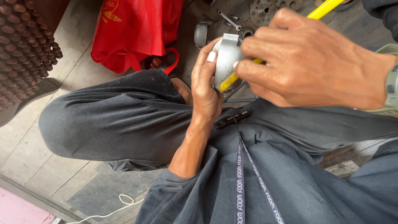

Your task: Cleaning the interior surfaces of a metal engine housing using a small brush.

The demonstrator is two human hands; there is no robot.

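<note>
Far left: a hanging of brown wooden beads (25, 49), upper corner, well apart from the hands. Next: a red cloth bag (134, 29) slumped on the floor, one handle loop lying near the bent knee of the dark trousers (120, 124). Low left: a thin white cord (120, 205) trailing over the grey floor tiles (45, 164). Centre: left hand (205, 89), raised above the lap, fingers and thumb clamped around a rounded grey metal part (227, 58) (silvery, with a squared lug at its top); the part sits upright in the grip, just above the thigh and directly in front of the wearer. Right of centre: right hand (306, 62), fingers closed together on a yellow-handled tool (325, 8), pinching it near the working end; a yellow stretch touches the lower face of the metal part, though the tip itself is hidden and its kind cannot be told. A grey-green watch strap (390, 87) circles the right wrist. Upper centre to right, on the floor beyond the hands: a second rounded grey part (201, 34), a small spanner (229, 20), and a round flanged metal disc with bolt holes (262, 10), lying near one another.
</note>
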